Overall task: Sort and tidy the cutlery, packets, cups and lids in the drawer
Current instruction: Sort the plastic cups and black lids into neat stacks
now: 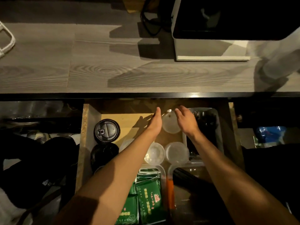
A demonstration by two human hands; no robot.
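Both my arms reach into the open drawer [88, 127]. My left hand [155, 121] is flat with straight fingers, just left of a clear round cup [170, 125] at the drawer's back. My right hand [185, 120] hovers at the cup's right side, fingers loosely spread. Neither hand grips it. Nearer to me stand two more clear cups [155, 153] [177, 152]. Black lids [107, 129] [103, 153] lie at the left. Green packets [149, 197] fill a clear container at the front, with an orange strip [170, 192] beside them. Black cutlery [206, 120] sits in a clear tray at the right.
A grey wood-grain counter [97, 70] runs above the drawer, carrying a white-and-black appliance [211, 30] at the back right and a white wire rack [6, 41] at the left edge. Dark clutter lies left of the drawer, and a blue bag [269, 132] at the right.
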